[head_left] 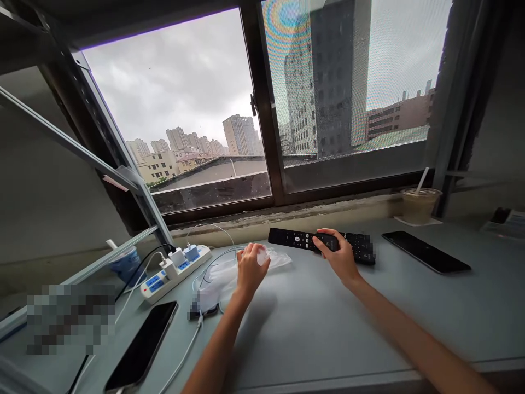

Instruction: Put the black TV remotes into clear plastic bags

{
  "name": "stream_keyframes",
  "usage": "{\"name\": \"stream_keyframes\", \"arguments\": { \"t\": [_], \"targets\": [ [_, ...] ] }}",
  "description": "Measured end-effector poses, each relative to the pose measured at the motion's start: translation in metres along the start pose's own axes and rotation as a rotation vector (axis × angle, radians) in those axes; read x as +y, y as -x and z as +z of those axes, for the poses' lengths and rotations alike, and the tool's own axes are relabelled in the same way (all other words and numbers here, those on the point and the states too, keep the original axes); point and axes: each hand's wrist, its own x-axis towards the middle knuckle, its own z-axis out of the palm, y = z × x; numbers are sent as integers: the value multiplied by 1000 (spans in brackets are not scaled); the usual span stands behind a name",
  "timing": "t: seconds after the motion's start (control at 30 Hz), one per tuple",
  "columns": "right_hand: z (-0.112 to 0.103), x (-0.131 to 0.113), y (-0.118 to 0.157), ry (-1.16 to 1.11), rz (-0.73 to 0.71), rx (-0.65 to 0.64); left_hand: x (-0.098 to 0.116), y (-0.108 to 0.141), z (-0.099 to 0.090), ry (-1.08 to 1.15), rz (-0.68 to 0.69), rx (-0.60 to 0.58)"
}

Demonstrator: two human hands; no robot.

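Note:
A black remote control [289, 238] is gripped at its right end by my right hand [341, 258], its buttons facing up toward me. Behind and to the right of that hand lies a second black remote-like object with buttons [361, 247], partly covered by the first. My left hand [251, 268] has its fingers closed on a crumpled clear plastic bag [221, 276], which spreads out on the desk to both sides of the hand. The bag partly covers pale cables and a small dark device [209, 312].
A power strip [176, 273] with plugs and cables sits at left, near a blue cup [127, 265]. One phone [143, 345] lies front left, another dark phone [426, 251] at right. A drink cup with a straw [420, 205] stands by the window; metal shelf posts flank the desk.

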Motion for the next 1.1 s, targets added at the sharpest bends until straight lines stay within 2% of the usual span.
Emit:
{"name": "stream_keyframes", "arguments": {
  "t": [0.2, 0.3, 0.37, 0.53, 0.6, 0.67, 0.77, 0.87, 1.0, 1.1],
  "targets": [
    [-5, -7, -4, -179, 322, 59, 2, 0, -3, 16, 143, 132],
    [-6, -6, -6, -275, 432, 103, 2, -1, -5, -17, 186, 126],
    [-6, -4, -9, -360, 469, 116, 0, -3, -7, -49, 168, 51],
    [-5, -2, -11, -447, 558, 88, -5, -2, -4, -136, 82, -274],
    [-4, -4, -10, -433, 592, 78, -6, 0, -1, -138, 83, -340],
    [-3, -5, -8, -409, 591, 70, -7, 1, 1, -152, 82, -356],
    [-1, -4, -6, -339, 509, 42, -8, 2, 0, -227, 61, -362],
    [-1, -1, -6, -260, 351, -4, -9, 1, -2, -289, 41, -360],
    [0, 3, -3, -135, 85, -44, -8, -2, -4, -315, 7, -282],
    [-1, 5, 0, 7, -187, -82, -7, -3, -5, -310, -21, -205]
  ]
}}
